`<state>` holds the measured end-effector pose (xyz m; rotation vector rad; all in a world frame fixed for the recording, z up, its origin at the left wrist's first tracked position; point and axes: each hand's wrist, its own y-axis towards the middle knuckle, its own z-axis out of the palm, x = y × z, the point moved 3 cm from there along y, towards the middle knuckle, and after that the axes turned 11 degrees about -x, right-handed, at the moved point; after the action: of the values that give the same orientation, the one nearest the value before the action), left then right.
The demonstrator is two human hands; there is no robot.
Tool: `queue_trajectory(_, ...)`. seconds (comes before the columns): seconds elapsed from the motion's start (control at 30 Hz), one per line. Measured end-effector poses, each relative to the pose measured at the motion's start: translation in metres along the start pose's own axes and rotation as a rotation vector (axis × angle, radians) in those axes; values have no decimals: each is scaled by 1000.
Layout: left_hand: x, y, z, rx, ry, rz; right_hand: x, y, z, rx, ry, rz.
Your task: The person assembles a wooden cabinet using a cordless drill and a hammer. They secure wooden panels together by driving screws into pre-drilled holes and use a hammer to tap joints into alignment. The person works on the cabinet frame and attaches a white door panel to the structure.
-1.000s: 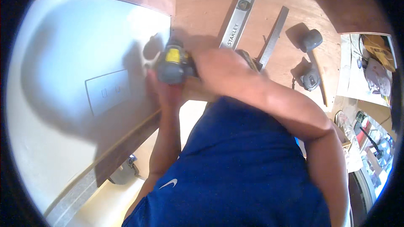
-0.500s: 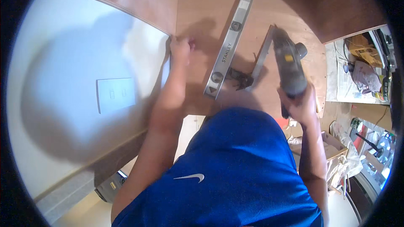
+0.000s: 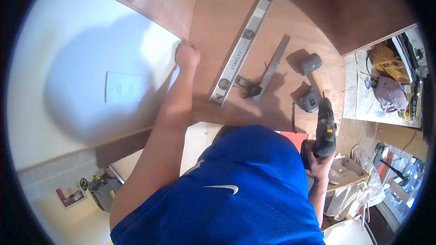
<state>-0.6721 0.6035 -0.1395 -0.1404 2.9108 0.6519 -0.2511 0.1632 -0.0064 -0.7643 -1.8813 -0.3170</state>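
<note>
My right hand point(image 3: 319, 165) is wrapped round the grip of a black cordless drill point(image 3: 325, 129), low at the right beside my body. The drill's nose points away from me. My left hand point(image 3: 187, 55) is closed at the edge of a white wall panel point(image 3: 156, 70); what its curled fingers hold, if anything, is hidden. On the brown wooden board lies a long spirit level point(image 3: 243, 45). To its right are a flat metal bar point(image 3: 275, 66) and a small dark heap of hardware point(image 3: 250, 88). A grey-headed mallet point(image 3: 311, 64) lies farther right, above a dark, boxy object point(image 3: 310, 101).
A switch plate point(image 3: 122, 87) is set in the white panel. Wooden side walls point(image 3: 370, 9) rise at the board's far corners. At right, a newspaper-covered surface point(image 3: 356, 97) bears a cardboard box point(image 3: 388, 61) and a bag point(image 3: 391, 93). An open carton point(image 3: 347, 179) stands below.
My right hand has drawn the drill back toward me and lower, uncovering the mallet and the dark, boxy object. My left hand stays by the panel edge, its fingers now more curled.
</note>
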Motion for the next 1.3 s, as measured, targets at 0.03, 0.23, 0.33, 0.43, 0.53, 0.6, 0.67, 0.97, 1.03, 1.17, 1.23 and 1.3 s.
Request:
queue_trajectory(0.03, -14, -4, -8, 71, 41, 3, -2, -4, -5, -33, 24, 12)
queue_trajectory(0.23, -27, -13, -12, 206, 264, 412, -29, -14, -48, -79, 26, -31)
queue_trajectory(0.33, -6, -4, -17, 235, 582, 566, -31, -13, -68, -42, 63, -1)
queue_trajectory(0.43, -12, -18, -36, 371, 753, 751, -59, -20, -96, 10, 68, 23)
queue_trajectory(0.53, -28, -32, -81, 496, 644, 730, -84, -29, -120, -17, 112, -8)
queue_trajectory(0.6, -44, -45, -103, 516, 518, 606, -93, -32, -131, -48, 180, -24)
queue_trajectory(0.67, -64, -76, -126, 495, 404, 438, -127, -28, -146, -59, 203, 27)
queue_trajectory(0.97, -103, -205, -113, 213, -34, 190, -100, 26, -161, -131, 490, -67)
queue_trajectory(1.03, -106, -208, -104, 70, -89, 218, -80, 44, -156, -151, 470, -63)
queue_trajectory(1.17, -115, -204, -116, 153, -121, 154, -79, 93, -139, -155, 300, -129)
queue_trajectory(1.23, -104, -197, -109, 175, -96, 174, -79, 119, -124, -128, 373, -187)
queue_trajectory(1.3, -98, -192, -107, 127, -55, 215, -82, 141, -111, -189, 351, -304)
